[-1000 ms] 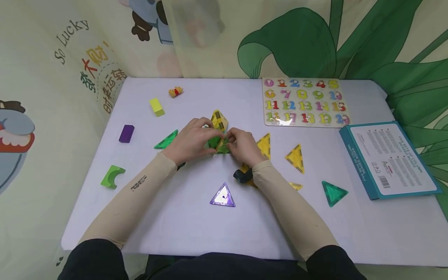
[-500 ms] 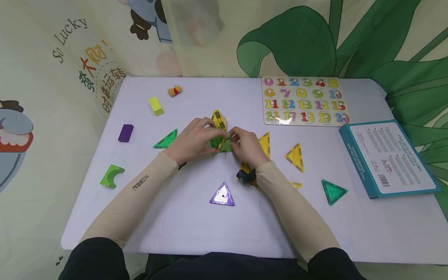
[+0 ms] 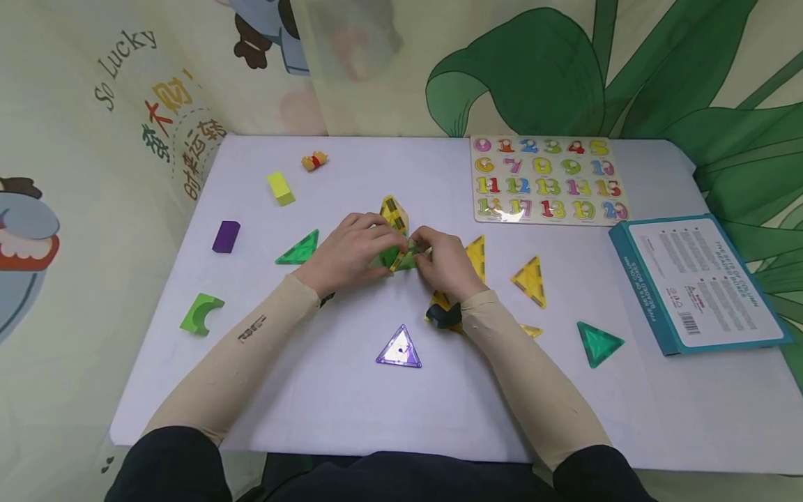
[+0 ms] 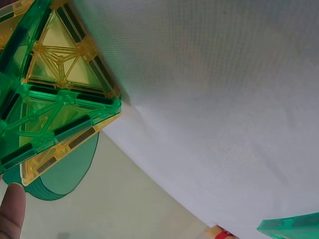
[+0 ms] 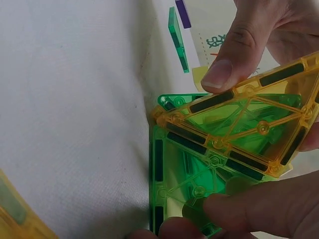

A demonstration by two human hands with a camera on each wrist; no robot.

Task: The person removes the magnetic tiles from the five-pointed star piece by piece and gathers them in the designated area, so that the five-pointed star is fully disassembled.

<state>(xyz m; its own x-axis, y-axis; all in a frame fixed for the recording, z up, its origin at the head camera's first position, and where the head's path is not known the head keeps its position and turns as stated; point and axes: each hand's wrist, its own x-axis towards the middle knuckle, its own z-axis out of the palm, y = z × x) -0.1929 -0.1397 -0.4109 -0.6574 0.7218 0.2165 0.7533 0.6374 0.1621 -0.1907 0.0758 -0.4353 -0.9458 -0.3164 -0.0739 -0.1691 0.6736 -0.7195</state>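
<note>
Both hands meet at the middle of the white table (image 3: 351,404) around a small cluster of green and yellow magnetic triangle tiles (image 3: 399,259). My left hand (image 3: 351,251) grips the cluster from the left, and my right hand (image 3: 447,265) pinches it from the right. In the right wrist view a yellow tile (image 5: 249,119) lies tilted over a green tile (image 5: 184,174), with a thumb (image 5: 227,69) on its upper edge and fingers (image 5: 249,209) below. The left wrist view shows the joined green and yellow tiles (image 4: 55,99) from below. Another yellow tile (image 3: 393,213) stands just behind the hands.
Loose triangles lie around: green (image 3: 300,249), purple (image 3: 400,348), yellow (image 3: 530,281), green (image 3: 599,344). A number puzzle board (image 3: 544,180) sits at the back right, a teal box (image 3: 696,282) at the right edge. Yellow (image 3: 280,189), purple (image 3: 226,236) and green arch (image 3: 201,315) blocks lie left.
The hands have stayed in place and drawn slightly closer. The yellow tile between them has tipped up against the green ones.
</note>
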